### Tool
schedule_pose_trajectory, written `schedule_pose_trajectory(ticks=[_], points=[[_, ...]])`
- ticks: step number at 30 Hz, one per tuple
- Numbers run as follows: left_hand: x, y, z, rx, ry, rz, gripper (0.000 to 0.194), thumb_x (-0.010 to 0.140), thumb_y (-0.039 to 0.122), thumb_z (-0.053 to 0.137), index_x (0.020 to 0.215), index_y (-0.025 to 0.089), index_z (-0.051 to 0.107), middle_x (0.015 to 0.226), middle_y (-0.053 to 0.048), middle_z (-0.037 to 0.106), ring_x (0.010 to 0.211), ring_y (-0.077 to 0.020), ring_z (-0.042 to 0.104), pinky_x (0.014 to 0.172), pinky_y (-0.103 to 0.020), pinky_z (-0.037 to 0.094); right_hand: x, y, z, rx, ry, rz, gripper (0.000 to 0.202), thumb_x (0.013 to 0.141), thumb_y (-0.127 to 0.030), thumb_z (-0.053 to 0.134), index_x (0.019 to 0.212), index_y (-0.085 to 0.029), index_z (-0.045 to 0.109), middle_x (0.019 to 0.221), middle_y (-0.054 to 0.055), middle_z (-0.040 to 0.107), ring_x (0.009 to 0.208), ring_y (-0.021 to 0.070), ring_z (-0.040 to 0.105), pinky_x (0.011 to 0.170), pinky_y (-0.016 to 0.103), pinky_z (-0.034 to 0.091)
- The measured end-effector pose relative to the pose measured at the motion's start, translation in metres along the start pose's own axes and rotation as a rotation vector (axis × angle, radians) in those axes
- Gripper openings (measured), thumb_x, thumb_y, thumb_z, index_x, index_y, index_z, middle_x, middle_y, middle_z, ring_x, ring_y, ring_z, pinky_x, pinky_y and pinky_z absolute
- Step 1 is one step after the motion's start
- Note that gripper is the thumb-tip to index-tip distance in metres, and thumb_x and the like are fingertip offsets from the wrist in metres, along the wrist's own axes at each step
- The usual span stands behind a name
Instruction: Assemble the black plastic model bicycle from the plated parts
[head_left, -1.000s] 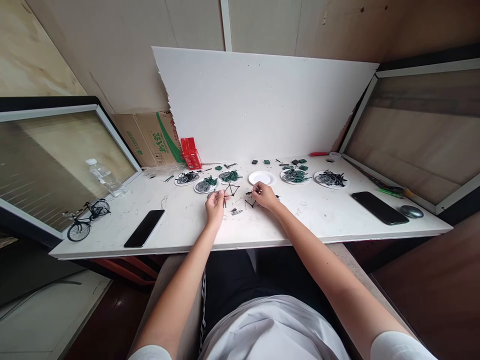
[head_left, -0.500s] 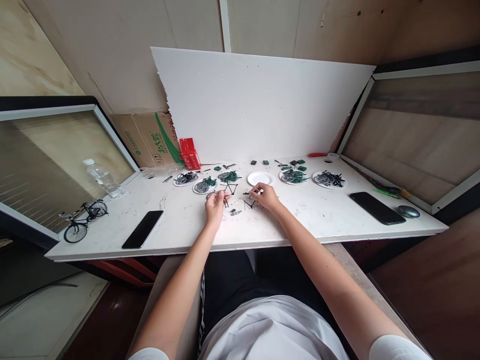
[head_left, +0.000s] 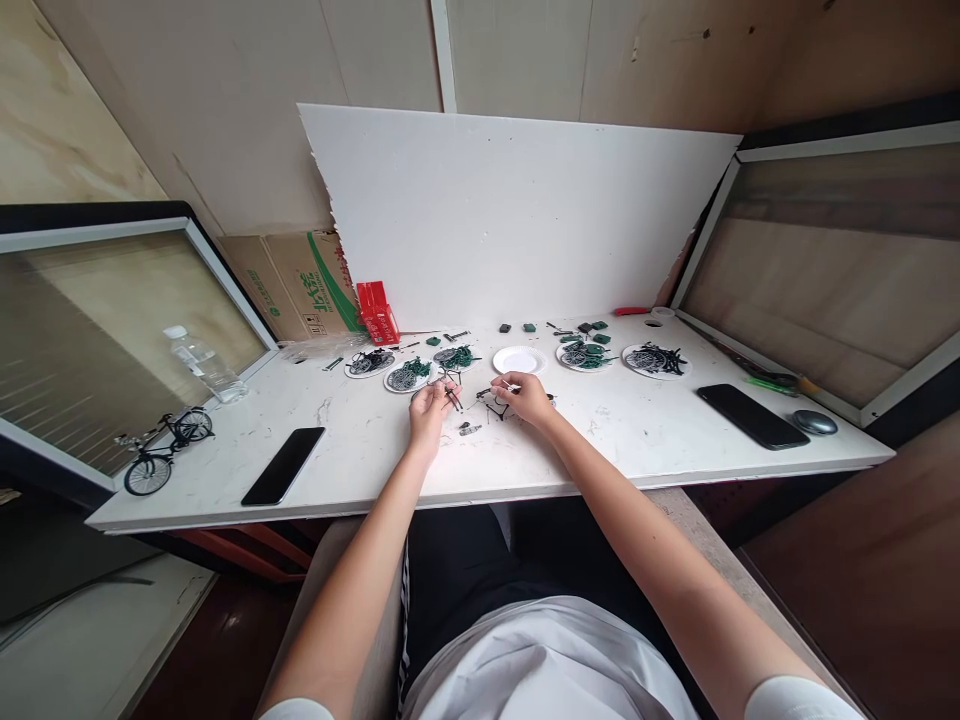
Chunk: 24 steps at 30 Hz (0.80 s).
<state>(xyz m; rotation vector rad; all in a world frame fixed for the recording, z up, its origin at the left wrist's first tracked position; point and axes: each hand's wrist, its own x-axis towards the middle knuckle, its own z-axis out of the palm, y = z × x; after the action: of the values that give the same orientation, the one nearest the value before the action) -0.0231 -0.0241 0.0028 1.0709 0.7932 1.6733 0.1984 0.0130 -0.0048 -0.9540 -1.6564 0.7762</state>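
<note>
My left hand (head_left: 427, 412) is closed on a thin black frame part (head_left: 453, 394) near the middle of the white table. To its right, my right hand (head_left: 525, 397) is pinched over the table; what its fingertips hold is too small to make out. Thin black parts (head_left: 496, 409) lie between the hands and partly under the right one. A small clear and dark piece (head_left: 469, 429) lies nearer the front edge. Behind the right hand stands a bare white plate (head_left: 519, 360).
Plates of dark and green parts stand at the back, including a right plate (head_left: 657, 361). A phone (head_left: 283, 466), bottle (head_left: 204, 362) and model bicycle (head_left: 169, 445) are on the left. Another phone (head_left: 752, 416) and a silvery mouse (head_left: 815, 423) are on the right.
The black part in my left hand has tilted and sits lower. My right hand has shifted slightly, with its fingertips a little farther left. The view has moved slightly.
</note>
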Motion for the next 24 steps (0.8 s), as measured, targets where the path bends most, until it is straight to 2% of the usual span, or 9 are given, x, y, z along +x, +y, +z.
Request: schedule_pose_trajectory(ticks=[5,12,18,24], points=[[0.011,0.002,0.013,0.033,-0.023,0.014,0.041,0.078,0.031,0.089,0.108,0.018,0.064,0.132,-0.017,0.072,0.122,-0.0281,0.071,0.114,-0.049,0.051,0.002,0.001,0.007,0.130,-0.060,0.003,0.046,0.082,-0.062,0.079,0.097,-0.018,0.078,0.107,0.013,0.075,0.096,0.0280,0.071,0.088,0.042,0.056],[0.019,-0.001,0.039,0.024,-0.035,-0.041,0.038,0.082,0.028,0.084,0.110,0.019,0.061,0.134,-0.019,0.071,0.115,-0.0269,0.074,0.102,-0.047,0.060,-0.001,-0.007,0.015,0.192,-0.066,0.002,0.047,0.081,-0.063,0.077,0.092,-0.018,0.074,0.092,0.010,0.075,0.088,0.0254,0.069,0.083,0.039,0.055],[0.019,-0.009,0.034,0.013,-0.019,-0.028,0.048,0.078,0.033,0.089,0.113,0.018,0.061,0.126,-0.016,0.073,0.111,-0.0237,0.075,0.100,-0.043,0.061,-0.002,-0.014,0.018,0.260,-0.068,0.025,0.053,0.079,-0.068,0.076,0.094,-0.018,0.069,0.090,0.009,0.073,0.086,0.0232,0.067,0.081,0.036,0.053],[0.012,-0.008,0.030,-0.006,-0.004,-0.037,0.051,0.073,0.033,0.092,0.112,0.017,0.064,0.116,-0.013,0.075,0.107,-0.0235,0.075,0.098,-0.044,0.061,-0.003,-0.013,0.022,0.291,-0.072,0.027,0.056,0.080,-0.071,0.074,0.097,-0.018,0.067,0.085,0.006,0.069,0.078,0.0186,0.063,0.072,0.031,0.051]])
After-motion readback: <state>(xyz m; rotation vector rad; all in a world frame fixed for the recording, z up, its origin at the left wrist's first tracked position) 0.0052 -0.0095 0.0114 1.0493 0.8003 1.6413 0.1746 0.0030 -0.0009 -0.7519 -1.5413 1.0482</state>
